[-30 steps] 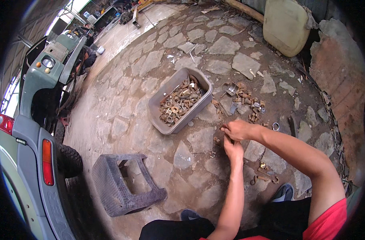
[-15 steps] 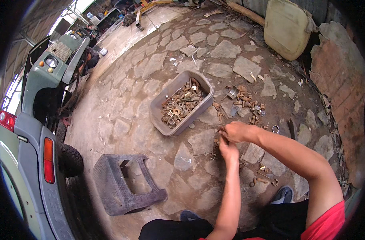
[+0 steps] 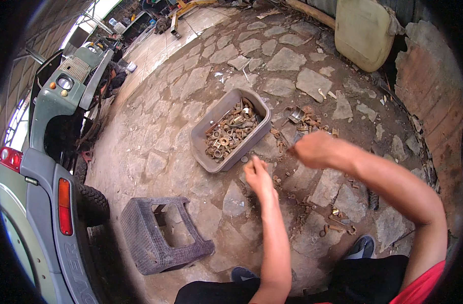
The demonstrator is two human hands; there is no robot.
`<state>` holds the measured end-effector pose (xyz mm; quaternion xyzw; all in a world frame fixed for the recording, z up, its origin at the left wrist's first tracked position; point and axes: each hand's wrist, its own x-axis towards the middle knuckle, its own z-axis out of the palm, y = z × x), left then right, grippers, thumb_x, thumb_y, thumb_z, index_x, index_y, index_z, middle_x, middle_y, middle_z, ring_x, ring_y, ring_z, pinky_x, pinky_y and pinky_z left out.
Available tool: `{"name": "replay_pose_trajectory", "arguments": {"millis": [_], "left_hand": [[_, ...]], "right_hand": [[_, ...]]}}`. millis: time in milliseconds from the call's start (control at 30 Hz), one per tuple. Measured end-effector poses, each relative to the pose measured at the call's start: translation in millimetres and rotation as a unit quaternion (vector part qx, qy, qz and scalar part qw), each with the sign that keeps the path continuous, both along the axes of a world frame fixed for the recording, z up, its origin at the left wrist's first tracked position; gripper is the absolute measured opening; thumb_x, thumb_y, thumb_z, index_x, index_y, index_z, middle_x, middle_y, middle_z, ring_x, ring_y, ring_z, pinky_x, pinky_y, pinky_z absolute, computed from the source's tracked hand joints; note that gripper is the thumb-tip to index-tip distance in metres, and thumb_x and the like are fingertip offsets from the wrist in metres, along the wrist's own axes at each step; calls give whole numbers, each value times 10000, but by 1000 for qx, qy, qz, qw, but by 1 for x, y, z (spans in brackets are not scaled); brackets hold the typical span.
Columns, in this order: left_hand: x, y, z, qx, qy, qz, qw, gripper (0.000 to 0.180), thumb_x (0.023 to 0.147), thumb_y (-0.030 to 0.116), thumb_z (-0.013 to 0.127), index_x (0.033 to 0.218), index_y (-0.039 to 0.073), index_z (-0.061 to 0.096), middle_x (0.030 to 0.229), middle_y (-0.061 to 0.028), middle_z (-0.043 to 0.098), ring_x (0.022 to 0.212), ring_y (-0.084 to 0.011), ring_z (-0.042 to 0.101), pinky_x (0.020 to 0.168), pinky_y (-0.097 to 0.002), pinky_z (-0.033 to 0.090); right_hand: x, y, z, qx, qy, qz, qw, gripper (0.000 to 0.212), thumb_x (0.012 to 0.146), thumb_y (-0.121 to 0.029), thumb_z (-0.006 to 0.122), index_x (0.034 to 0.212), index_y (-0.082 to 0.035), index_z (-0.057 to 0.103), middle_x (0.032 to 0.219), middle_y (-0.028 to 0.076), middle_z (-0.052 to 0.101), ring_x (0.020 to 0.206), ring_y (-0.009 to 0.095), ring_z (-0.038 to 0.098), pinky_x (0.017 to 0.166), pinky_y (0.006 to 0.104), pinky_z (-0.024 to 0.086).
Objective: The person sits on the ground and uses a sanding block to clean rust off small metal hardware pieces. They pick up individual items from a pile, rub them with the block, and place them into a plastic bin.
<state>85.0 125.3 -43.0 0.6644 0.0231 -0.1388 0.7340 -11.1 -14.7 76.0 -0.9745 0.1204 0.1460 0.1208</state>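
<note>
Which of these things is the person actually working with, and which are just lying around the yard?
In the work:
- left hand and right hand, over the stone floor
- grey tub of rusty nuts and bolts
- loose rusty parts scattered beside the tub

Lying about:
- grey plastic stool
- pale yellow jerrycan
- green vehicle
- brick wall

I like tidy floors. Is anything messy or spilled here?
Yes. Rusty metal bits lie scattered on the stone floor beside the grey tub, not inside it. More bits lie near the person's shoe.
</note>
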Motion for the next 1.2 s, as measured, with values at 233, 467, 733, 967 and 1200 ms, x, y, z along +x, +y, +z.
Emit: {"name": "replay_pose_trajectory", "arguments": {"millis": [233,467,733,967,1200], "left_hand": [[144,-18,52,321,-320,-16,891,326,907,240,634,1120,3,564,1003,-171,655,931,-295,630,819,-385,478],[100,-75,36,322,-603,-265,679,391,899,177,621,1248,15,554,1210,-181,606,1117,-332,573,922,-413,463],[-10,-135,-60,333,-590,-518,522,445,849,189,677,1263,68,568,1243,-162,564,1137,-340,545,933,-460,461],[0,-168,-90,412,-506,-461,601,475,854,165,662,1315,147,549,1241,-131,566,1153,-318,533,917,-469,445],[6,-184,-99,378,-505,-453,630,463,803,140,723,1235,157,558,1171,-122,583,1123,-319,545,887,-481,439]], "right_hand": [[-90,-22,8,260,-171,-84,947,351,1005,-262,416,1130,1,610,1058,201,674,1027,362,638,886,456,493],[-168,-11,-85,357,-99,-316,874,438,1033,-310,397,1306,4,535,1231,219,617,1153,341,588,999,391,444],[-204,47,-184,579,-245,-458,629,414,1032,-248,439,1369,-12,485,1234,98,619,1054,154,599,824,301,548],[-190,71,-199,581,-220,-444,646,370,1013,-232,491,1295,-1,556,1023,50,692,802,112,575,768,299,497],[-182,72,-194,590,-194,-429,656,369,1011,-214,494,1307,-2,551,1183,138,670,1049,204,624,919,339,469]]}}
